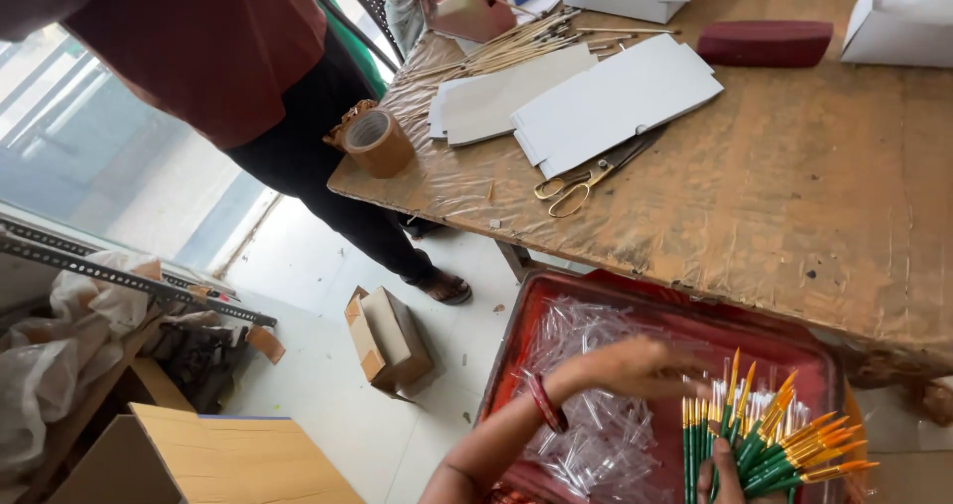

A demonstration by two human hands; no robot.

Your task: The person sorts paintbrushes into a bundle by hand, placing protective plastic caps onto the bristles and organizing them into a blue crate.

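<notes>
- The left hand (pixel 635 365), a red bangle at its wrist, reaches palm-down with fingers loosely spread, gripping nothing, over clear plastic caps (pixel 586 365) in a red tray (pixel 516 340).
- The right hand (pixel 728 469) clasps a fanned bundle of green-handled paintbrushes (pixel 769 434) upright, just beside the left hand, beneath a wooden table (pixel 794 196).

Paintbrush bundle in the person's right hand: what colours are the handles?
Green handles with orange-yellow ends on the paintbrush bundle, held in the right hand; head view.
</notes>
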